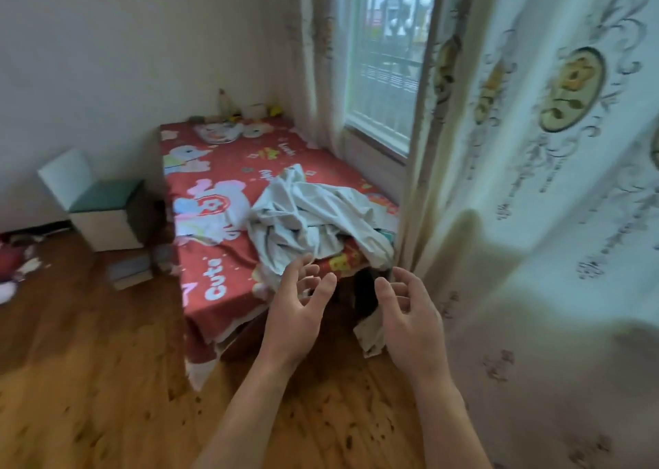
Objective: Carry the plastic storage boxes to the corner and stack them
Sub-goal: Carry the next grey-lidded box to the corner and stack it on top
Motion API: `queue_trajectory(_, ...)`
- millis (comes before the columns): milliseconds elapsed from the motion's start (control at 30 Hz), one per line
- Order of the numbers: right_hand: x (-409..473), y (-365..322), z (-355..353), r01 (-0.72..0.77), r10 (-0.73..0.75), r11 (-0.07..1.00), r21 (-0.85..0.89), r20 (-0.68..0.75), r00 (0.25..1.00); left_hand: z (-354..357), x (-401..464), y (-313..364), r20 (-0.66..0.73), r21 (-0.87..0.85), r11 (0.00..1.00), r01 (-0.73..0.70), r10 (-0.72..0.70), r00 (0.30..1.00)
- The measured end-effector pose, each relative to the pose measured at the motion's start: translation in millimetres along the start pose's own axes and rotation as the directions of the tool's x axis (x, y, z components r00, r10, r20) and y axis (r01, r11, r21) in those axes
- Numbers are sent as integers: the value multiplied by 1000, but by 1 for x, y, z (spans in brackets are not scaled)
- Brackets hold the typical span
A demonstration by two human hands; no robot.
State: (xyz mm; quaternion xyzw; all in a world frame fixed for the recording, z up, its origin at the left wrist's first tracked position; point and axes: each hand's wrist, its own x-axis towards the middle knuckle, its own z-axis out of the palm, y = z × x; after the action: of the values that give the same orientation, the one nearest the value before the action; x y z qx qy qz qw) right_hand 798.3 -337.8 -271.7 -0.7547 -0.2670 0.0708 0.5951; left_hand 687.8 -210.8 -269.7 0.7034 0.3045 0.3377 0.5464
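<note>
Bare and empty, the left hand and right hand reached forward side by side, fingers spread and loosely curved, holding nothing, above a scuffed wooden floor. No plastic storage box could be made out in view, so where the boxes stood could not be told. By judgement, such boxes would be light, stiff and smooth-sided, best taken under the rim or at opposite ends with both hands. Just beyond the fingertips stood a bed in a red cartoon-print sheet, a crumpled white cloth heaped at its near end. A patterned curtain hung at right beside a barred window; a small white-and-green chair stood against the far wall.
</note>
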Motion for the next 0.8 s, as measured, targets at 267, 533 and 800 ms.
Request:
queue_trajectory(267, 12, -12, 76, 20, -31, 999, 46, 240, 970, -71, 1, -22, -235, -17, 997, 80, -81, 969)
queue_trajectory(533, 31, -25, 122, 64, -95, 994, 85, 439, 893, -102, -1, -25, -399, -54, 989, 136, -146, 905)
queue_trajectory(800, 39, -36, 171, 94, -140, 990, 109, 574, 807, -139, -10, -30, -531, -68, 986, 153, -165, 831)
